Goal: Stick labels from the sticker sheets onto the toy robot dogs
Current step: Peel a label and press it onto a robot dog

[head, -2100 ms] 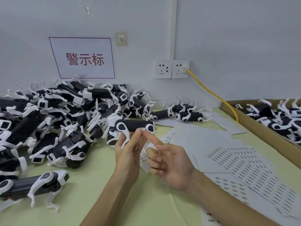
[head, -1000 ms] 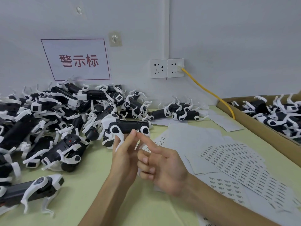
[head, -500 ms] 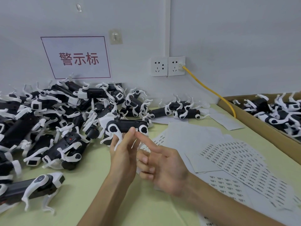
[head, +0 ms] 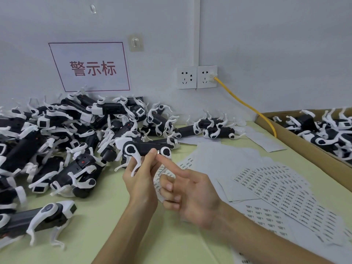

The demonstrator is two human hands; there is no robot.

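The toy robot dog (head: 146, 146) is up off the table, just in front of the big pile, and your left hand (head: 141, 178) grips it from underneath with fingers and thumb wrapped round the belly. Its long axis runs left to right across your view, about level, with the white legs dangling over your knuckles. The label (head: 158, 152) is a tiny pale scrap on the near face, close to the right-hand hip disc, so your right hand (head: 192, 193) is the nearer one. It comes in from lower right with the index finger straight out and the fingertip (head: 159, 158) touching the body right at the label. The other fingers are curled in, and I can't tell if they're holding anything. My guess is the next bit is just a firm press and rub along that left-right axis, and the left hand has to brace against it. The body looks like smooth hard black plastic, a slim bar shape, so a label should seat fine. The legs are thin, curvy white plastic and look easy to snag. The pile of dogs (head: 57, 134) lies to your left, tangled leg over leg. The sticker sheets (head: 276, 187) are fanned flat on the pale green table (head: 106, 206) to your right, thin paper with rows of little printed strips. A cardboard box (head: 297, 141) with more dogs in it sits past them.
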